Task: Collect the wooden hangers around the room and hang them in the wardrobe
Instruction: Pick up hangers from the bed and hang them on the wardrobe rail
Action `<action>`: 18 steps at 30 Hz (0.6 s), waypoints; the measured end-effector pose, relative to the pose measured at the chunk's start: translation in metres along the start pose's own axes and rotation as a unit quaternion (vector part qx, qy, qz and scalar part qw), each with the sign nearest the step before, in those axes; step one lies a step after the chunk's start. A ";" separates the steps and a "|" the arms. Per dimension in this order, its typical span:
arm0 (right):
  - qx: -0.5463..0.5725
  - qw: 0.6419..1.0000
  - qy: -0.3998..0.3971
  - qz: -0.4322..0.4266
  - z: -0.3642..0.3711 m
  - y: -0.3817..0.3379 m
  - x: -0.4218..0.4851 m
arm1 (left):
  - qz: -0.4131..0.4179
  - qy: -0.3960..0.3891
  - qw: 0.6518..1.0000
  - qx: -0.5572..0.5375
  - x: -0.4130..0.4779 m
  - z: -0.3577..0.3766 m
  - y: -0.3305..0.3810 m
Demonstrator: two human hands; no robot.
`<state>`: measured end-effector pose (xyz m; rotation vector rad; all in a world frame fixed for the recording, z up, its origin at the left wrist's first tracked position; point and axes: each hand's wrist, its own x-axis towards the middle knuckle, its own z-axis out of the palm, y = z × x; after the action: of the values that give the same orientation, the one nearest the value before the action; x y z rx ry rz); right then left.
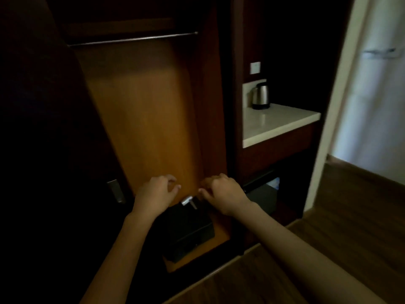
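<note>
The wardrobe [140, 119] stands open before me, its orange-brown back panel lit and a bare metal rail [131, 39] across the top. No wooden hanger shows anywhere in view. My left hand [153, 194] and my right hand [223, 194] reach into the lower part of the wardrobe, side by side, fingers loosely curled and holding nothing. Just below and between them a small silver object [188, 201] lies on top of a black safe box [188, 229] on the wardrobe floor.
A dark sliding door [54, 150] with a metal handle [115, 190] covers the wardrobe's left side. To the right, a steel kettle [260, 95] stands on a pale counter [276, 123] above a dark niche. Wooden floor [328, 249] stretches right toward a bright doorway.
</note>
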<state>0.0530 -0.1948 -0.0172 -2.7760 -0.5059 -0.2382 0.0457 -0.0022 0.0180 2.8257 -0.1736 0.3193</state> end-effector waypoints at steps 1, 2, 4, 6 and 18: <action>-0.006 1.000 0.007 0.012 -0.005 0.011 -0.003 | 0.019 -0.011 1.000 -0.014 0.012 0.004 0.014; -0.013 0.999 0.014 0.026 -0.010 0.025 -0.006 | 0.041 -0.022 0.998 -0.031 0.025 0.011 0.029; -0.020 0.998 0.028 0.058 -0.021 0.053 -0.012 | 0.077 -0.039 0.994 -0.064 0.047 0.025 0.060; -0.024 0.995 0.037 0.087 -0.032 0.083 -0.015 | 0.101 -0.053 0.989 -0.090 0.066 0.041 0.093; -0.037 0.983 0.065 0.169 -0.073 0.269 0.011 | 0.192 -0.034 0.978 -0.069 0.188 0.123 0.259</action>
<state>0.1544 -0.4550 -0.0184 -2.8359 0.0090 -0.3608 0.2129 -0.3010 0.0178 2.6517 -0.7322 0.2795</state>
